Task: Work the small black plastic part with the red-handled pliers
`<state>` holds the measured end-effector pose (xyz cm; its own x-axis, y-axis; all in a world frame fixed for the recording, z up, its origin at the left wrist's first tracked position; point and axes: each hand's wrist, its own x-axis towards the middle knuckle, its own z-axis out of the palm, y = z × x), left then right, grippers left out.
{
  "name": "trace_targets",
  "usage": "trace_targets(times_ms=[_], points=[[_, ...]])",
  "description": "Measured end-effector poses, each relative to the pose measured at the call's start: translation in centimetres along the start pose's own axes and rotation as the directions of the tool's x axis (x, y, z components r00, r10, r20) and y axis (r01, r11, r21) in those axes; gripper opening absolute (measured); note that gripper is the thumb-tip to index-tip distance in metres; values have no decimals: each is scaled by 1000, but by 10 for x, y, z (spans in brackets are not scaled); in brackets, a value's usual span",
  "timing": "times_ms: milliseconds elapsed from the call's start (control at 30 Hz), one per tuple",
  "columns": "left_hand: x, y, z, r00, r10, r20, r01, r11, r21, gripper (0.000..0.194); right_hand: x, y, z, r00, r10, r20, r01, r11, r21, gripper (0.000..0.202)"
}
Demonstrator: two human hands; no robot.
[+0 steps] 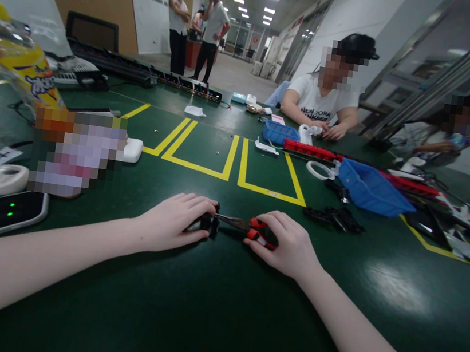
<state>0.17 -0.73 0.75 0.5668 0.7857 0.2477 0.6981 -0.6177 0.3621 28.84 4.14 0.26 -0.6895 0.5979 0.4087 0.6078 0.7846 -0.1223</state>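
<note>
1. Left hand (181, 220) is pinching a black part (213, 226), centre frame, thumb against fingers.
2. Right hand (290, 245) is gripping red-handled pliers (258, 224), tips at the part; can't tell jaw gap from here.
3. Looks like plier work's happening; next move is probably needing a steady left hold.

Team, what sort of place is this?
Probably a shared assembly or repair workshop, though I can't be sure. Signs: a green table marked off with yellow tape, a blue bin among loose parts, and red-handled pliers held at a small black part.
</note>
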Motion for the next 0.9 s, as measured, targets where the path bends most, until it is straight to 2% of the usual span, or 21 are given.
trace_targets(times_ms=[233,900], points=[[0,-2,4,1000,-14,-21,14,1000,-14,39,0,1,2,1000,-10,-25,9,1000,-21,41],[-1,-5,5,1000,13,19,-14,999,52,36,-1,1,3,999,-30,-40,28,998,-62,42]])
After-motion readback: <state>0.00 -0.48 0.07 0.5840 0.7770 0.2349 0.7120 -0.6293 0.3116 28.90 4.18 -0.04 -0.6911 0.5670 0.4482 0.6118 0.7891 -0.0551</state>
